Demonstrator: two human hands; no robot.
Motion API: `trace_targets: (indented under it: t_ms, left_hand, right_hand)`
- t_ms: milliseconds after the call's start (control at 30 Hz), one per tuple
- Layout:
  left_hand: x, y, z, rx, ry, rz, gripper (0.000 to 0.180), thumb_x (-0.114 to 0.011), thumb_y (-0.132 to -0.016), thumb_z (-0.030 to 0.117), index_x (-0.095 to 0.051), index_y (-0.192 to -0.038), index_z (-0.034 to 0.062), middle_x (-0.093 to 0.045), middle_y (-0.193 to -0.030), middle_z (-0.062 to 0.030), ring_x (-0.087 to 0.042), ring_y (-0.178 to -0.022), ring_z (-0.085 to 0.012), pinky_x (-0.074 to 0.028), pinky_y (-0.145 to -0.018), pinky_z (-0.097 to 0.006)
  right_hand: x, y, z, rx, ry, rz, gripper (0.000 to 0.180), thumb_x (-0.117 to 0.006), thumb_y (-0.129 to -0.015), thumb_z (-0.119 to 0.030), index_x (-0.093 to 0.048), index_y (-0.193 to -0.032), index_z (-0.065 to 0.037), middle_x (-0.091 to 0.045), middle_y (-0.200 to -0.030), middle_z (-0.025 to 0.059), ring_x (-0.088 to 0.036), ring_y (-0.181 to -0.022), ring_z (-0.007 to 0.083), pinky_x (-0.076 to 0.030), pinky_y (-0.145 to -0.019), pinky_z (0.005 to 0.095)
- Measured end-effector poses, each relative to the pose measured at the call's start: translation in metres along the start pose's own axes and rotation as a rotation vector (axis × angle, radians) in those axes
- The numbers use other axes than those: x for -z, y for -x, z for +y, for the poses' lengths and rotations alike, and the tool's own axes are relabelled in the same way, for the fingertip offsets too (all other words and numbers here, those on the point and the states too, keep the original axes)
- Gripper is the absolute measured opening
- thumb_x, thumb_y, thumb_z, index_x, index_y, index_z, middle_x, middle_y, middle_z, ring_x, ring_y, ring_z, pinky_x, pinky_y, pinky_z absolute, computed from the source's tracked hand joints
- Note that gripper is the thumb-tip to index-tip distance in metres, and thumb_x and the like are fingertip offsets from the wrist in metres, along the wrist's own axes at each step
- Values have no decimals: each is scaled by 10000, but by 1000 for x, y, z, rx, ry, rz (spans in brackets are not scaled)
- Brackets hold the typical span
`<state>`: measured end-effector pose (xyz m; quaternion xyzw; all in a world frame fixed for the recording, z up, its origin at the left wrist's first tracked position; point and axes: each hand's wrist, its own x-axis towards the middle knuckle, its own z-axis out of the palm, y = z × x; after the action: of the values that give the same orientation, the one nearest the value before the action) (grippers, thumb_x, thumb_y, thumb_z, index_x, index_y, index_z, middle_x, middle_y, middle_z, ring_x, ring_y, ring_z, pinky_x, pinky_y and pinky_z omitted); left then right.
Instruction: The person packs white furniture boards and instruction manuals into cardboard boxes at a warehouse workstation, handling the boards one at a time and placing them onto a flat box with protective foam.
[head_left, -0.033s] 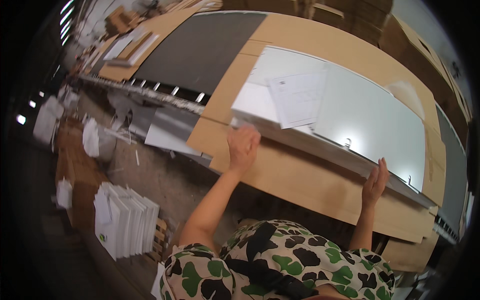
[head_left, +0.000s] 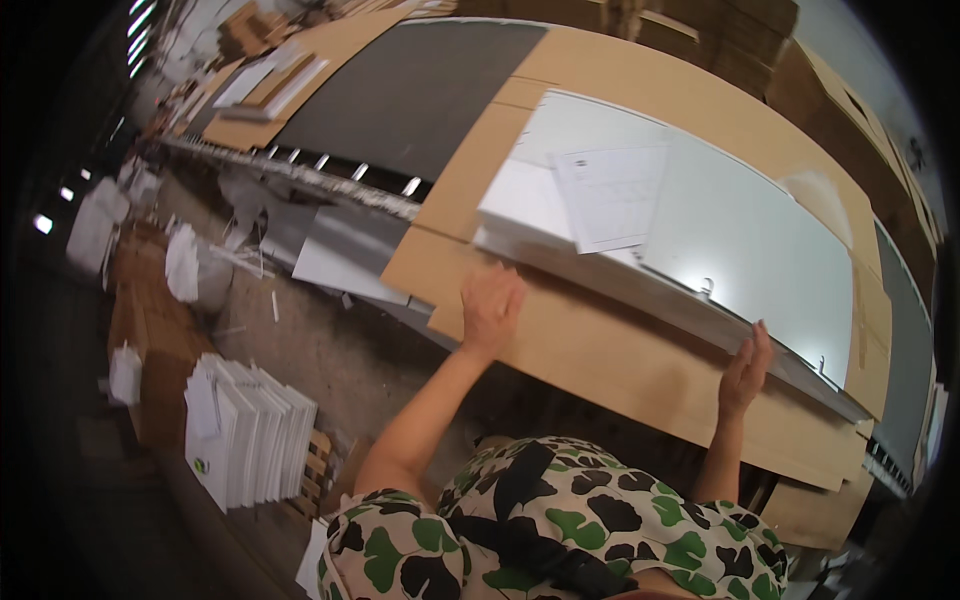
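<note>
A long stack of white glossy panels [head_left: 755,250] lies on brown cardboard sheeting [head_left: 600,350]. Small metal hook-like fittings [head_left: 706,289] show along its near edge. On top, toward the left part, rests a printed paper sheet [head_left: 612,200]. My left hand [head_left: 492,308] hovers over or rests on the cardboard, just short of the stack's near left corner. Its fingers are curled in, and nothing shows in them. My right hand [head_left: 746,372] is at the stack's near edge toward the right, fingers stretched out; whether they touch the edge I cannot tell.
A grey conveyor belt [head_left: 410,105] runs under the cardboard, with boards [head_left: 270,85] lying farther left. White panels [head_left: 250,435] stand on a pallet on the floor at lower left. Large cardboard boxes [head_left: 845,110] line the far right. A loose white board [head_left: 350,260] sits below the belt.
My left hand has come slightly away from the stack's near left corner. The right hand stays near the edge. The whole view has shifted slightly.
</note>
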<state>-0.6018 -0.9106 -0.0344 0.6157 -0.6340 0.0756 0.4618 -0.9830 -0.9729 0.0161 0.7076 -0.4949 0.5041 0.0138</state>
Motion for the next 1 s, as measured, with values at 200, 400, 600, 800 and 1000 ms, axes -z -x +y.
trace_targets:
  t_ms: [200, 400, 600, 800, 1000]
  left_hand:
    - [140, 211, -34, 363, 203, -635, 169, -580, -813, 289, -640, -820, 131, -628, -868, -21, -579, -916, -192, -282, -954, -503]
    - [257, 340, -93, 1135, 184, -345, 314, -588, -801, 356, -650, -945, 84, -645, -873, -122, -617, -837, -270, -462, -777, -354]
    - [315, 410, -125, 1375, 116, -3, 336, -574, -803, 369, -638, -946, 71, -643, -839, -140, -622, -788, -285, -475, -698, -354]
    - [283, 491, -198, 1353, 284, -193, 273, -553, -860, 272, -625, -976, 36, -647, -856, -104, -602, -761, -200, -461, -674, -329]
    - [328, 549, -309, 1651, 396, -208, 348, -533, -852, 353, -641, -1002, 58, -647, -899, -127, -608, -813, -245, -465, -736, -333]
  right_hand:
    - [-98, 121, -177, -164, -426, -448, 221, -468, -896, -42, -530, -1099, 19, -579, -1037, 150, -583, -920, 251, -456, -805, 297]
    - [-196, 205, -360, 252, -680, -1188, 272, -607, -809, -54, -543, -1071, -21, -586, -932, 161, -613, -668, 227, -492, -601, 305]
    - [-320, 257, -417, 716, -498, -1525, 271, -572, -808, -261, -579, -1004, -74, -616, -862, 159, -607, -735, 323, -497, -669, 404]
    - [-437, 323, -364, 1218, -3, -1906, 234, -487, -829, -268, -609, -908, -85, -617, -863, 154, -605, -785, 356, -495, -680, 443]
    - [-570, 356, -333, 1000, 396, -2111, 266, -538, -786, -190, -601, -1015, -70, -616, -857, 161, -605, -777, 306, -494, -676, 393]
